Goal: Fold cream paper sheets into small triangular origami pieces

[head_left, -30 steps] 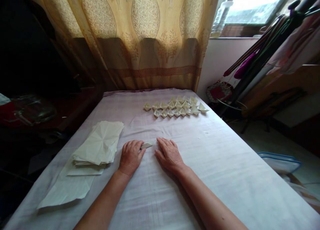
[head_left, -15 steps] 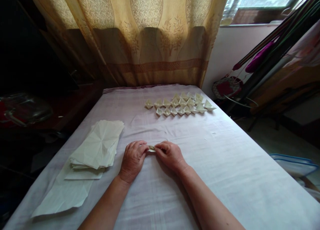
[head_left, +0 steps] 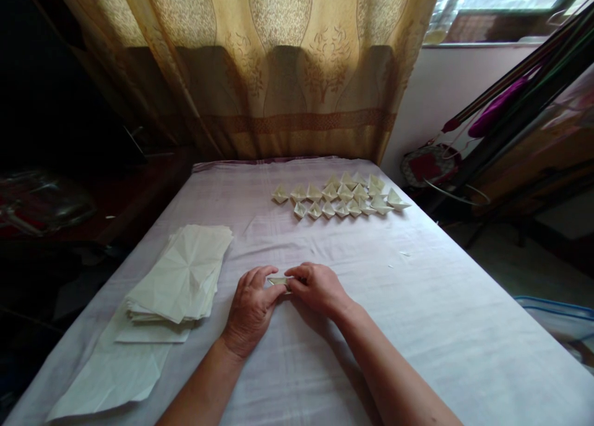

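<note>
A small folded piece of paper (head_left: 278,281), pale and pointed at its left end, is between my hands just above the cloth. My right hand (head_left: 318,287) pinches its right end between thumb and fingers, which hide that part. The thumb of my left hand (head_left: 253,305) reaches to the near side of the paper. Its fingers are apart from the thumb, curved beyond the paper's left tip. Several folded paper boats (head_left: 344,193) stand in rows farther back on the right.
A stack of creased paper sheets (head_left: 185,271) lies on the left over a longer sheet (head_left: 111,370). Small paper scraps (head_left: 404,253) are on the cloth-covered surface (head_left: 431,327) to the right. A curtain (head_left: 288,73) hangs behind the far edge.
My left fingers have spread from their pinch, and the left thumb has shifted right along the paper. More of the paper's left end shows. My right hand keeps its pinch.
</note>
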Demonstrator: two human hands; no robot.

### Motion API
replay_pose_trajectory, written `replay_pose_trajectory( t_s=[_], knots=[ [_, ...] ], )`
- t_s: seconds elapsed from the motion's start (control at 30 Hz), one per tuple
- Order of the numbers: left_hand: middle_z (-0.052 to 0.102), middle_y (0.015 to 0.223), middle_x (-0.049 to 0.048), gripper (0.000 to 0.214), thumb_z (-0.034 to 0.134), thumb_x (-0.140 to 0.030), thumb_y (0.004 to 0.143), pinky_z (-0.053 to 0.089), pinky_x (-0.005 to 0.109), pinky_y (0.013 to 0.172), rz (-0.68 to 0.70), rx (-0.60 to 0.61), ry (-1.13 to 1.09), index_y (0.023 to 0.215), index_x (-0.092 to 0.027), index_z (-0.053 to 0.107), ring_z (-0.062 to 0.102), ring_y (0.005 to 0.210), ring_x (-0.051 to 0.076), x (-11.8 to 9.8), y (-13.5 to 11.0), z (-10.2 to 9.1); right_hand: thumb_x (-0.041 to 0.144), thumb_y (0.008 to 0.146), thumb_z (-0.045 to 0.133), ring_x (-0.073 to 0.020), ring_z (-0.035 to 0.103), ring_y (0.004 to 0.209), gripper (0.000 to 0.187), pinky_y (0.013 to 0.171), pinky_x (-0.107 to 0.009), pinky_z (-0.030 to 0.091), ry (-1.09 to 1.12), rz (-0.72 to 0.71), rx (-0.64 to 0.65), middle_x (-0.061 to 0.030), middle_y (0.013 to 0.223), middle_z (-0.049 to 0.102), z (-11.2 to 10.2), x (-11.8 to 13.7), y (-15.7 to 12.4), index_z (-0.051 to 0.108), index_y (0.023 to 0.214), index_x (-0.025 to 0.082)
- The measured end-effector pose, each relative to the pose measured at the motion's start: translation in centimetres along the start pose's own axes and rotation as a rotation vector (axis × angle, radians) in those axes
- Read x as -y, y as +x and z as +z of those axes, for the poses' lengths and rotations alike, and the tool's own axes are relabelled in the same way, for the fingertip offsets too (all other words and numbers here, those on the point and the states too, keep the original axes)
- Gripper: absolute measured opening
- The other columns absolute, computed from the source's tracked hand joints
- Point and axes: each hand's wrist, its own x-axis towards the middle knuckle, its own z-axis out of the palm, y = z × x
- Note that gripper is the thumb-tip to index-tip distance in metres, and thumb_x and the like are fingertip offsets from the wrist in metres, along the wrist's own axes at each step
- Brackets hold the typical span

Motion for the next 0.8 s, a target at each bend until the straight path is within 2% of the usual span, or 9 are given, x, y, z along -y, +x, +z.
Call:
replay_pose_trajectory(
  t_s=[0.13, 0.33, 0.8],
  knots=[
    [0.060, 0.122, 0.0068, 0.007, 0.070, -0.023, 0.086, 0.049, 0.042, 0.094, 0.032, 0.009, -0.033, 0.091, -0.026, 0.072, 0.056, 0.112, 0.025, 0.08, -0.04, -0.13, 0.024, 0.083, 0.059, -0.0139, 0.066, 0.075, 0.020, 0.064, -0.022, 0.037, -0.041, -0.095, 0.120, -0.0010, 0.083, 0.075, -0.52, -0.18, 0.99, 0.079, 0.084, 0.026],
    [0.057, 0.132, 0.0094, 0.009, 0.064, -0.015, 0.088, 0.046, 0.047, 0.100, 0.004, 0.048, -0.034, 0.087, -0.022, 0.069, 0.051, 0.124, 0.028, -0.01, -0.04, -0.20, 0.025, 0.084, 0.056, -0.0150, 0.066, 0.076, 0.022, 0.063, -0.023, 0.036, -0.080, -0.029, 0.041, -0.0023, 0.083, 0.076, -0.17, 0.10, 0.78, 0.078, 0.082, 0.025],
    [0.057, 0.134, 0.0095, 0.019, 0.056, -0.006, 0.083, 0.041, 0.051, 0.106, -0.079, 0.133, -0.089, 0.087, -0.021, 0.066, 0.047, 0.129, 0.028, -0.38, 0.06, -0.41, 0.025, 0.080, 0.056, -0.0159, 0.066, 0.074, 0.023, 0.062, -0.024, 0.035, -0.077, 0.120, 0.009, -0.0025, 0.080, 0.076, 0.19, 0.67, 0.92, 0.079, 0.081, 0.027]
  ],
)
